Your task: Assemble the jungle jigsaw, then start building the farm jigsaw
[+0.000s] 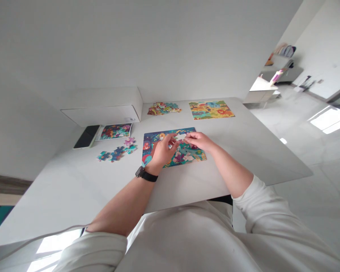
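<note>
Head view: left hand (pixel 163 152) and right hand (pixel 200 141) curl over a jigsaw puzzle (pixel 188 157), grips impossible to tell, its loose pieces (pixel 117 153) probably light, stiff, best pinched edgewise.

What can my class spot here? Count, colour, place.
table: one, white, centre
walls: several, pale, behind
floor: one, pale, right
background things: several, mixed, blurred, right
forest puzzle: one, multicoloured, middle
loose pieces: several, mostly blue, left
animal puzzle: one, mainly yellow, far right
piece pile: one, multicoloured, far edge
box: one, white, far left
picture card: one, multicoloured, before box
phone: one, dark, beside card
watch: one, black, left wrist
shirt: one, white, foreground
left hand: one, bare, forest puzzle
right hand: one, bare, forest puzzle
</note>
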